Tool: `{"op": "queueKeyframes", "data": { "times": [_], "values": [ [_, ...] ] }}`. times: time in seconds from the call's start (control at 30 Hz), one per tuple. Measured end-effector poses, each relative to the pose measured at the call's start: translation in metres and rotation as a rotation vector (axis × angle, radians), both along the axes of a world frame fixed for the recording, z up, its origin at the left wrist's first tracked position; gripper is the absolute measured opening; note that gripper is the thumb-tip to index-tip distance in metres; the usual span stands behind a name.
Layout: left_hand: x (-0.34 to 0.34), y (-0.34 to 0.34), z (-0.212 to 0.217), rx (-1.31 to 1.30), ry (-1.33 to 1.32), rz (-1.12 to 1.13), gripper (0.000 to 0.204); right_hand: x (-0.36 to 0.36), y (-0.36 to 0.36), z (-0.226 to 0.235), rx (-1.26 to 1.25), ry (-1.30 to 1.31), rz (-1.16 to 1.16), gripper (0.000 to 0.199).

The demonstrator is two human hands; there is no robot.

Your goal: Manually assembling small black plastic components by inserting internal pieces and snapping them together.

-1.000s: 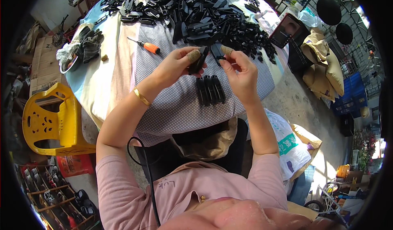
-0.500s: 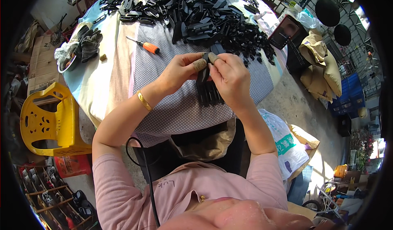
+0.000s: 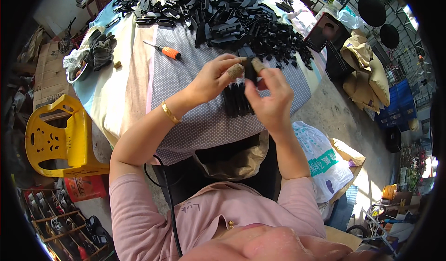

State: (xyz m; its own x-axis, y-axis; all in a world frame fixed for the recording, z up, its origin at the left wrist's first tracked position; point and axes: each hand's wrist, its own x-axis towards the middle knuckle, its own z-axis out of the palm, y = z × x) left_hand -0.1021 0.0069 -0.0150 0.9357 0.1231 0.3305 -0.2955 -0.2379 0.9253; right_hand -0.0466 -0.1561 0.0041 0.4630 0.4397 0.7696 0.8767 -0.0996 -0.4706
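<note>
Over the near part of the table, my left hand and my right hand hold one black plastic piece between them. The left thumb and a finger, wrapped in tan tape, press at its left side. A taped right finger reaches behind its top, with the right thumb against its front. Just below lies a row of several similar black parts side by side, partly hidden by my right hand. Beyond my hands spreads a large heap of loose black plastic parts.
A screwdriver with an orange handle lies left of my hands on the patterned cloth. Dark gloves sit farther left. A phone or tablet stands at the right edge. A yellow chair is at left, a white bag at right.
Both hands have shifted slightly to the right with the black piece. It has turned and now stands more upright, and the right fingers have spread a little.
</note>
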Motion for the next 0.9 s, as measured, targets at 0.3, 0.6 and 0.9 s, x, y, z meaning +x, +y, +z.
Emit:
{"op": "queueKeyframes", "data": {
  "times": [0.3,0.6,0.9],
  "values": [
    [0.018,0.087,-0.007,0.893,0.102,0.823,0.043,0.012,-0.029,-0.012,-0.466,0.182,-0.063,0.025],
    [0.027,0.091,-0.02,0.862,0.031,0.762,0.038,0.011,-0.028,-0.014,-0.386,0.261,0.112,0.017],
    [0.038,0.086,-0.014,0.738,0.092,0.654,0.025,0.099,-0.023,-0.04,-0.492,0.002,-0.377,0.016]
  ]
}}
